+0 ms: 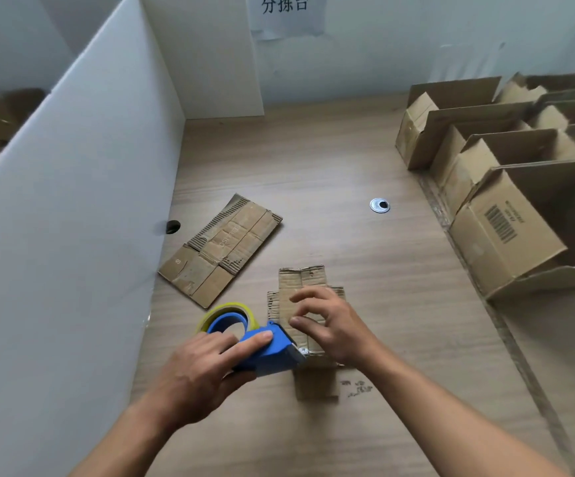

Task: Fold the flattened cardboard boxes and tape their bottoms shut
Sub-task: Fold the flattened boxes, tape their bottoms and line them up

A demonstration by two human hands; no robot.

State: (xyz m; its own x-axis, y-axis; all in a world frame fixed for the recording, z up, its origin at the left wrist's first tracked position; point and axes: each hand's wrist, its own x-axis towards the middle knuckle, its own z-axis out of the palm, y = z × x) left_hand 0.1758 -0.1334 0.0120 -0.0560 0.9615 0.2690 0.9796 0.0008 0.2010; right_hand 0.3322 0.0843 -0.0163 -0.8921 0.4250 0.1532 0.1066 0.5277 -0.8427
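Table [331, 166]: folded boxes [506, 228] lined up right, one flattened box [220, 249] waits. Left hand [203, 370] grips tape dispenser [269, 352] against small box [301, 280]; right hand [331, 325] clamps its flaps, so taping looks underway.

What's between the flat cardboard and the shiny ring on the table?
Nothing. In the head view, only bare table lies between the flat cardboard and the ring.

Left hand [207, 366] grips dispenser [267, 352] — against box [301, 304].
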